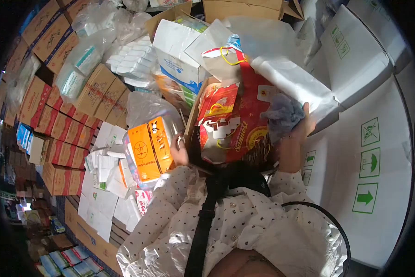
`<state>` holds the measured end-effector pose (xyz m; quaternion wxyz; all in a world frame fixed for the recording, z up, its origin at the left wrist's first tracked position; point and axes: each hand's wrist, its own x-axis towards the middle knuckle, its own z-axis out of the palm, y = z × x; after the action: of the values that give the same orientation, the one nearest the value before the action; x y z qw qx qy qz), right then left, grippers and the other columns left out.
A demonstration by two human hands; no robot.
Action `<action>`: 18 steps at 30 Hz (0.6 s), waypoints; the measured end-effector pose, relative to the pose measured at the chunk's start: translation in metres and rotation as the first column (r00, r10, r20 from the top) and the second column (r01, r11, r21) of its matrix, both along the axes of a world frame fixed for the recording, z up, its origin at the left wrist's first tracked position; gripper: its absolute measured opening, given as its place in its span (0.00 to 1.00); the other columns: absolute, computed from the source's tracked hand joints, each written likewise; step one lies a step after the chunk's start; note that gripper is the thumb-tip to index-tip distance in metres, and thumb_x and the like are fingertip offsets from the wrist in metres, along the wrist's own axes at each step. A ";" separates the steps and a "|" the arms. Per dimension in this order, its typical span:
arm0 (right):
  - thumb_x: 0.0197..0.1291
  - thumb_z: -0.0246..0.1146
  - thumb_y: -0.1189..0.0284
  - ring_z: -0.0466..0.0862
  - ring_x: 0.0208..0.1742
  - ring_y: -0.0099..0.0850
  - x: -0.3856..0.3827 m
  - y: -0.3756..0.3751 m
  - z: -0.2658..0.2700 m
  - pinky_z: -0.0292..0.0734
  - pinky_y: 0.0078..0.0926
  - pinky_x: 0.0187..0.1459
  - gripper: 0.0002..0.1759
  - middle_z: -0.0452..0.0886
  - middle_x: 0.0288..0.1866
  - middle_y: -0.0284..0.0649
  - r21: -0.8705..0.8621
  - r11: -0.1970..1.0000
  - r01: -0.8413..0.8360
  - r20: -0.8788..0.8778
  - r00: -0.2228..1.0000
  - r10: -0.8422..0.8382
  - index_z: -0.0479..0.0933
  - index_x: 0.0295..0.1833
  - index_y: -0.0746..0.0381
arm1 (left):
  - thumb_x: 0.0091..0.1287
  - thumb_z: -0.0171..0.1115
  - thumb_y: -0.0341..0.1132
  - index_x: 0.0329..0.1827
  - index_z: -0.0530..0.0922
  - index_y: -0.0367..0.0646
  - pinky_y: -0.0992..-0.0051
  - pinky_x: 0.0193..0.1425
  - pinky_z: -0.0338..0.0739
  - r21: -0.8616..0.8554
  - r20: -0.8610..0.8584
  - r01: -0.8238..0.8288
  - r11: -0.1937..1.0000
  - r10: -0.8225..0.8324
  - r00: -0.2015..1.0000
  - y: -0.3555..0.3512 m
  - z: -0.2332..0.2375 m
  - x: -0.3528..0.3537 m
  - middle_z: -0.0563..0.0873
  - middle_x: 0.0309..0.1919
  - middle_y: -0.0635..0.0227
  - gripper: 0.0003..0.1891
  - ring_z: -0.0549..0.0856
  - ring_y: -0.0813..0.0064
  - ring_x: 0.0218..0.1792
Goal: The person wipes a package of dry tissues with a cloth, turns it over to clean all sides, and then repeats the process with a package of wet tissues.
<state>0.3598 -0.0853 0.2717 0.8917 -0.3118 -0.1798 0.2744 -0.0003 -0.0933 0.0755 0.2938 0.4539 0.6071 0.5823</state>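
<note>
White boxes (pixel 371 152) flank frame right; a red bag (pixel 252 108) lies at center, an orange pack (pixel 150 150) center left. The left hand's (pixel 180 152) grip is unclear; right hand (pixel 303 127) fingers grip a grey bundle (pixel 281 113), right of center, whose loose folds could snag the bag.

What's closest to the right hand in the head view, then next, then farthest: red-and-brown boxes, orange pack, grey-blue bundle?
From the right hand:
1. Grey-blue bundle, right up against it.
2. Orange pack, beside the left hand.
3. Red-and-brown boxes, stacked toward the picture's left.
</note>
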 end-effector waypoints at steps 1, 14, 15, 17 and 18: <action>0.64 0.64 0.76 0.81 0.54 0.40 -0.006 -0.010 0.001 0.79 0.38 0.55 0.31 0.74 0.61 0.52 -0.002 1.000 -0.001 0.001 1.000 0.001 0.61 0.69 0.73 | 0.69 0.52 0.29 0.60 0.78 0.35 0.70 0.60 0.73 -0.002 0.001 -0.001 1.000 0.001 1.000 -0.009 0.016 0.006 0.85 0.50 0.58 0.18 0.82 0.67 0.52; 0.64 0.62 0.78 0.83 0.51 0.36 -0.003 -0.118 0.023 0.82 0.36 0.50 0.27 0.76 0.57 0.51 -0.121 0.968 -0.221 0.036 0.973 0.226 0.65 0.66 0.72 | 0.73 0.42 0.66 0.74 0.65 0.43 0.64 0.67 0.70 0.000 0.687 0.809 0.587 -0.589 0.427 0.003 0.137 0.080 0.78 0.64 0.58 0.39 0.78 0.64 0.63; 0.64 0.62 0.78 0.83 0.50 0.34 0.005 -0.119 0.011 0.82 0.34 0.50 0.26 0.77 0.56 0.49 -0.185 0.939 -0.290 0.046 0.952 0.303 0.66 0.66 0.72 | 0.70 0.37 0.72 0.76 0.62 0.46 0.63 0.67 0.71 0.167 0.861 0.900 0.402 -0.505 0.066 0.005 0.137 0.078 0.77 0.66 0.57 0.43 0.78 0.63 0.64; 0.65 0.62 0.75 0.83 0.49 0.32 0.023 -0.111 -0.025 0.81 0.31 0.50 0.26 0.78 0.55 0.47 -0.202 0.904 -0.378 -0.037 0.925 0.379 0.66 0.66 0.72 | 0.69 0.34 0.74 0.79 0.55 0.50 0.58 0.57 0.80 0.471 0.810 0.803 0.366 -0.540 -0.229 0.010 0.124 0.062 0.76 0.66 0.57 0.45 0.81 0.59 0.61; 0.65 0.63 0.73 0.83 0.47 0.30 0.032 -0.103 -0.045 0.80 0.28 0.51 0.27 0.78 0.54 0.44 -0.209 0.865 -0.456 -0.113 0.890 0.442 0.66 0.67 0.72 | 0.71 0.37 0.70 0.78 0.55 0.49 0.57 0.57 0.81 0.285 0.823 0.817 0.501 -0.565 0.059 0.000 0.131 0.057 0.76 0.66 0.57 0.42 0.81 0.59 0.60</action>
<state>0.3921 -0.1883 0.2267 0.7662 -0.3540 -0.1868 0.5028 0.0566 -0.0933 0.2068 0.8460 0.2960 0.1478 0.4181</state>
